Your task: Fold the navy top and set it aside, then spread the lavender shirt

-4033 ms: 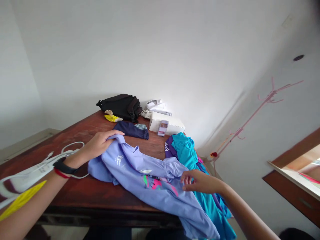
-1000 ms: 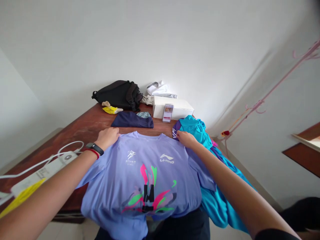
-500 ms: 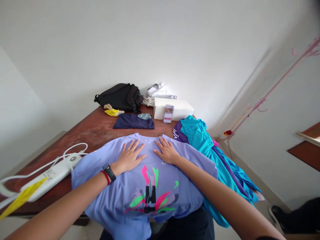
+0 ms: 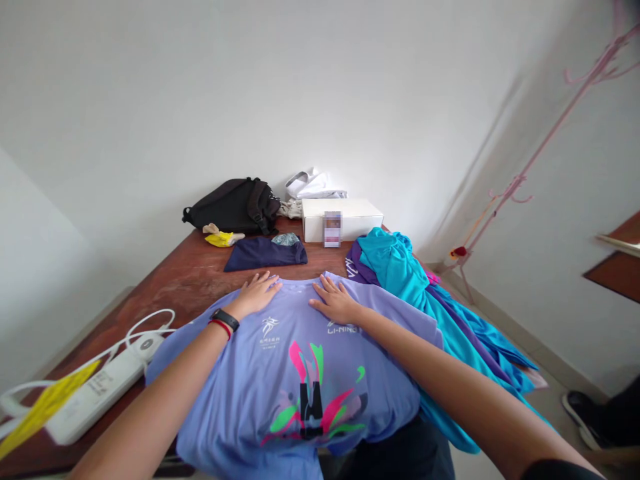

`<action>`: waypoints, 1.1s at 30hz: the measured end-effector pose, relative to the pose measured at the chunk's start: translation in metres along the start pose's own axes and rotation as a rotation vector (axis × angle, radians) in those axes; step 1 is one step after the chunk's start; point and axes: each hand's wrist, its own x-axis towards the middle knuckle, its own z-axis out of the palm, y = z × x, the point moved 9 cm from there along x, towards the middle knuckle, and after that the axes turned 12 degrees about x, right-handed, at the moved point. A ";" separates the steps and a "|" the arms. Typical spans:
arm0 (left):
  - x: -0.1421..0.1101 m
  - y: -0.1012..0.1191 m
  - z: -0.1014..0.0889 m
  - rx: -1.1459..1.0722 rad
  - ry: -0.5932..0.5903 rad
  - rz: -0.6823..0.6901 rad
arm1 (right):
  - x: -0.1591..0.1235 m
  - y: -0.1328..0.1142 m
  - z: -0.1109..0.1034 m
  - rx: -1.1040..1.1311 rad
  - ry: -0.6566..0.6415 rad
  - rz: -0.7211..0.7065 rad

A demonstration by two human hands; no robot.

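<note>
A lilac T-shirt (image 4: pixel 300 327) with a pink, green and black print lies spread front side up on the table, its lower part hanging over the near edge. My left hand (image 4: pixel 257 292) rests flat near the collar, on the left shoulder area, fingers stretched out. On the other side of the neckline, my right hand (image 4: pixel 335 301) lies flat with its fingers apart. Neither hand grips the cloth. Past the collar is a folded dark navy cloth (image 4: pixel 265 255) with a grey-blue patterned patch at its upper edge.
Turquoise and purple clothes (image 4: pixel 395 267) are heaped at the right, touching the shirt. A white power strip (image 4: pixel 100 393) with cables lies at the left. Behind are a black bag (image 4: pixel 225 207), a white box (image 4: pixel 360 217) and a yellow item (image 4: pixel 220 238). A pink coat stand (image 4: pixel 550 147) leans right.
My left hand has slid forward towards the collar, uncovering a white logo on the shirt's chest. My right hand stays nearly in place. The view has shifted slightly.
</note>
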 end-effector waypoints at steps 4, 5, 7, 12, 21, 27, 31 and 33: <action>0.009 -0.009 0.005 0.028 0.035 -0.007 | 0.007 0.002 -0.004 -0.029 0.016 -0.054; 0.008 -0.009 0.006 0.034 0.055 -0.012 | 0.008 0.003 -0.005 -0.035 0.023 -0.066; 0.006 -0.010 0.007 0.044 0.095 -0.020 | 0.009 0.004 -0.006 -0.037 0.036 -0.080; 0.004 -0.011 0.008 0.067 0.132 -0.026 | 0.007 0.005 -0.008 -0.029 0.075 -0.115; -0.016 0.025 -0.005 0.058 0.151 0.245 | 0.007 0.007 -0.010 -0.013 0.053 -0.102; -0.033 0.055 0.005 -0.017 0.061 0.417 | 0.006 0.008 -0.010 -0.031 0.059 -0.080; -0.032 0.055 0.002 -0.032 0.090 0.396 | 0.007 0.011 -0.009 -0.046 0.065 -0.051; -0.032 0.055 0.002 -0.046 0.087 0.387 | 0.007 0.012 -0.008 -0.054 0.061 -0.043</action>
